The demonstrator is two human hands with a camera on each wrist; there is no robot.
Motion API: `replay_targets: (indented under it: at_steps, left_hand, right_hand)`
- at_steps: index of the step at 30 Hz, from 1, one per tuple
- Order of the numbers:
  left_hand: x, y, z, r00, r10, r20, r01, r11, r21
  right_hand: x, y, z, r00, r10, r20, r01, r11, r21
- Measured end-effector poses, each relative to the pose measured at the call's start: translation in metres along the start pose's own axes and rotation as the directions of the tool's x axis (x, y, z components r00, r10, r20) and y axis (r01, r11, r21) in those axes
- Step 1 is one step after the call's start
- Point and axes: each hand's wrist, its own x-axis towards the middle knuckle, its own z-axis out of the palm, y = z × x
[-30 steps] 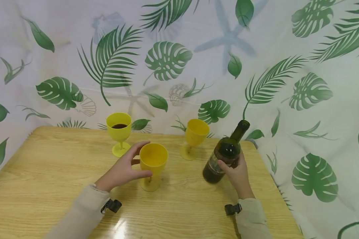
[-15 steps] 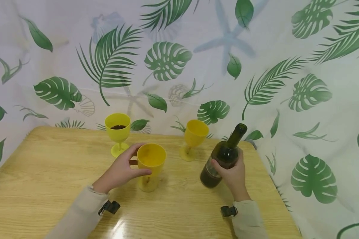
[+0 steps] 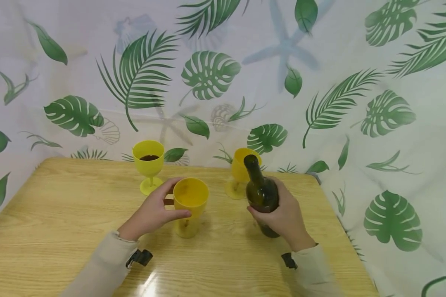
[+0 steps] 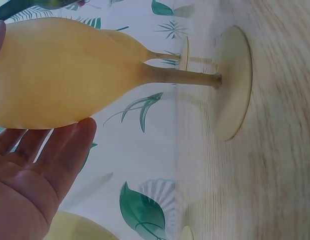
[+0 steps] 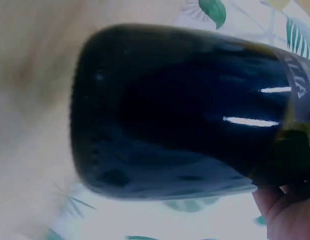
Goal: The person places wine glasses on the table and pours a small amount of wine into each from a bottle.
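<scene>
My left hand (image 3: pixel 152 214) is wrapped around the bowl of an orange-yellow plastic goblet (image 3: pixel 190 200). That goblet stands upright on its round foot, and no liquid shows inside it. In the left wrist view, its stem and foot (image 4: pixel 234 85) rest on the wood. Right of it, my right hand (image 3: pixel 287 214) grips a dark green wine bottle (image 3: pixel 262 192) round its body. The bottle's uncapped neck leans left toward the goblet. Dark liquid fills the lower part of the bottle (image 5: pixel 180 110) in the right wrist view, and its base looks raised off the table.
A lime-yellow goblet (image 3: pixel 148 165) holding dark liquid stands at the back left. Another orange-yellow goblet (image 3: pixel 239 169) is behind the bottle, partly hidden by it. The wooden table (image 3: pixel 78 198) ends at a leaf-printed cloth (image 3: pixel 208 111) hanging behind and along the right.
The bottle's neck has swung from leaning right to leaning left, and my right hand has turned with it. My left hand and its goblet have hardly moved.
</scene>
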Motion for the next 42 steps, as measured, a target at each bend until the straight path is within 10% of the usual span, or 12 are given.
replay_targets:
  at_steps: [10, 25, 42]
  left_hand:
    - [0.000, 0.002, -0.001, 1.000, -0.006, 0.002, 0.006, 1.000, 0.002]
    - [-0.001, 0.003, -0.001, 1.000, -0.009, -0.002, 0.010, 1.000, 0.010]
    - [-0.003, 0.007, -0.001, 1.000, -0.020, -0.004, 0.020, 1.000, 0.014]
  right_hand:
    - [0.023, -0.029, -0.024, 0.902, -0.343, 0.262, 0.422, 0.831, -0.364]
    - [0.044, -0.051, -0.037, 0.801, -0.391, 0.453, 0.594, 0.618, -0.516]
    - [0.057, -0.062, -0.039, 0.756, -0.423, 0.499, 0.651, 0.560, -0.513]
